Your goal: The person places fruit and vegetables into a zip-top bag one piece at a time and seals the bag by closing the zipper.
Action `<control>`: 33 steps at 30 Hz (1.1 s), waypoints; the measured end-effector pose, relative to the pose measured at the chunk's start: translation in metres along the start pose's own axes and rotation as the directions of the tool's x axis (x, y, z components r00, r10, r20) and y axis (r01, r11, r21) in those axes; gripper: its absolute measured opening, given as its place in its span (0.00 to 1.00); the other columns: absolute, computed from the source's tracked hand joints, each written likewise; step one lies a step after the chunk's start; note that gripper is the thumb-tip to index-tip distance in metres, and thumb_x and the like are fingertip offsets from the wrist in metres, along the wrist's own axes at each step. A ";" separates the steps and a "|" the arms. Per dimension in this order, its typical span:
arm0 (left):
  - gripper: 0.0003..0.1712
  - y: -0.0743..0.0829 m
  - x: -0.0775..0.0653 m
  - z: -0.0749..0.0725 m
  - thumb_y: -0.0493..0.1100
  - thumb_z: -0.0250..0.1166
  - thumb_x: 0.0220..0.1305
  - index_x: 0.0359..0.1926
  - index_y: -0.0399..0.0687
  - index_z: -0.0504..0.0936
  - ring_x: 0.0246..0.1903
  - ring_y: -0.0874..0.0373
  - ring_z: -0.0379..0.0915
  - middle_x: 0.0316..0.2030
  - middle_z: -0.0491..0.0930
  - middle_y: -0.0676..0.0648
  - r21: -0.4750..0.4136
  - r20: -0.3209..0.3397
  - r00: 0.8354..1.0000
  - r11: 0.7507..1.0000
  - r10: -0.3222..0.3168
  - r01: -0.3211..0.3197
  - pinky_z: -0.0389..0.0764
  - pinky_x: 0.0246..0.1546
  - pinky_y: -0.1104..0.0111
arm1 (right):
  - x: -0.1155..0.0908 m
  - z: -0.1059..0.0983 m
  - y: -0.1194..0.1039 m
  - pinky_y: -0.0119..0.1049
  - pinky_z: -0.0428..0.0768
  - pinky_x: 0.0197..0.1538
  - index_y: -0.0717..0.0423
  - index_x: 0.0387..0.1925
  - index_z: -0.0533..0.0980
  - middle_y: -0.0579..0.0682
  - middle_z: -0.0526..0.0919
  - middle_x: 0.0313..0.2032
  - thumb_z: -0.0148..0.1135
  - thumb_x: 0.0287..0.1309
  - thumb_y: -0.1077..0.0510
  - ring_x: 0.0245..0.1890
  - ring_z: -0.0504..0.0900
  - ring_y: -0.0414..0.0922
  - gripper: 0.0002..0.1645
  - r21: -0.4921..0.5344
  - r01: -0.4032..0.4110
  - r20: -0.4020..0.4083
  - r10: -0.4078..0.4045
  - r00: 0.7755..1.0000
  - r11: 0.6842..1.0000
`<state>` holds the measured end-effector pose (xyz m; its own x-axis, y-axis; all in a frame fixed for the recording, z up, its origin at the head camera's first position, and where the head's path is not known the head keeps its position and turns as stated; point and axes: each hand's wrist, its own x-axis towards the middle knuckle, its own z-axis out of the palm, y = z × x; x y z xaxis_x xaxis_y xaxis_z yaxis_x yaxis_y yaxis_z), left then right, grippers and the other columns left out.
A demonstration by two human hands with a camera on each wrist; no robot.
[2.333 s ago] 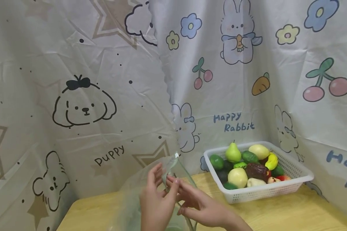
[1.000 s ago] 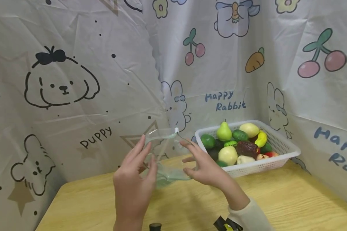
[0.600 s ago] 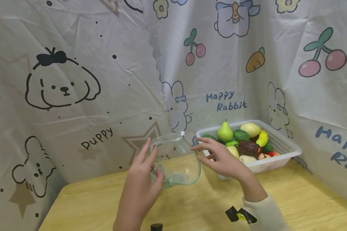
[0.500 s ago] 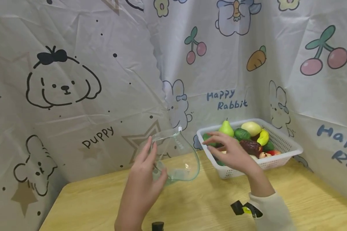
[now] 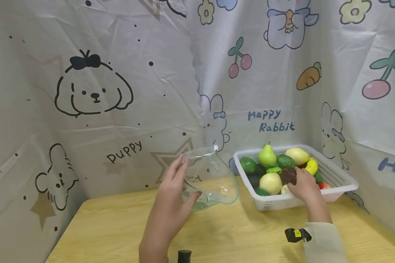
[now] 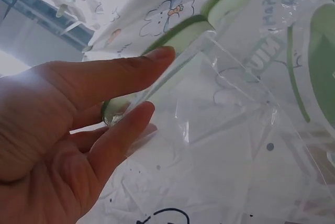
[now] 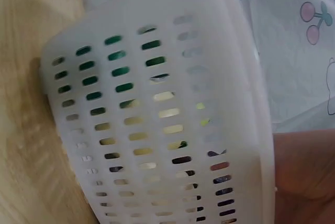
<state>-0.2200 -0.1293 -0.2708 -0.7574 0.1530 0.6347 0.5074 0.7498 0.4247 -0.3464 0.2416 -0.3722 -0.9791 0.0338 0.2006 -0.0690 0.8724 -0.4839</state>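
My left hand grips the left edge of a clear plastic zip bag with greenish edges and a white slider at its top corner. The bag's mouth gapes a little. In the left wrist view, its film runs between thumb and fingers. My right hand reaches down into a white perforated basket, its fingers at the right end of a dark brown, wrinkled fruit. The fingertips are hidden, so I cannot tell whether they hold it. The basket wall fills most of the right wrist view.
Around the dark fruit lie a green pear, a pale round fruit, a yellow fruit and several green ones. The wooden table meets a printed curtain behind.
Both hands were at the bag. My right hand has left it and moved right into the basket, covering part of the dark fruit. The left hand still holds the bag, now spread wider.
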 end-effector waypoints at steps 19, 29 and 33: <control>0.10 0.001 -0.003 0.004 0.53 0.68 0.53 0.22 0.56 0.79 0.61 0.41 0.64 0.67 0.63 0.39 0.004 -0.032 0.999 1.000 0.018 -0.018 0.74 0.57 0.49 | -0.001 0.010 0.000 0.67 0.75 0.46 0.78 0.58 0.52 0.81 0.70 0.47 0.63 0.54 0.52 0.46 0.72 0.73 0.45 0.053 -0.018 -0.083 0.022 0.996 0.998; 0.13 0.001 -0.002 0.009 0.54 0.63 0.58 0.22 0.55 0.75 0.53 0.43 0.72 0.64 0.66 0.37 0.015 -0.049 0.998 0.999 0.039 -0.039 0.82 0.49 0.48 | 0.002 0.012 0.000 0.70 0.73 0.45 0.68 0.57 0.64 0.79 0.67 0.50 0.60 0.55 0.58 0.48 0.68 0.72 0.31 0.047 0.053 -0.146 -0.046 0.988 0.997; 0.14 0.002 -0.001 0.010 0.55 0.63 0.59 0.24 0.54 0.75 0.57 0.40 0.68 0.64 0.66 0.37 0.023 -0.048 0.998 0.999 0.035 -0.034 0.80 0.51 0.47 | 0.003 0.012 0.001 0.68 0.73 0.46 0.70 0.54 0.66 0.78 0.70 0.48 0.59 0.56 0.58 0.48 0.69 0.70 0.28 0.052 0.067 -0.154 -0.059 0.986 0.996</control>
<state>-0.2223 -0.1215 -0.2777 -0.7186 0.1477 0.6796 0.5231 0.7588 0.3881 -0.3520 0.2364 -0.3820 -0.9321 0.0575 0.3576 -0.1447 0.8461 -0.5130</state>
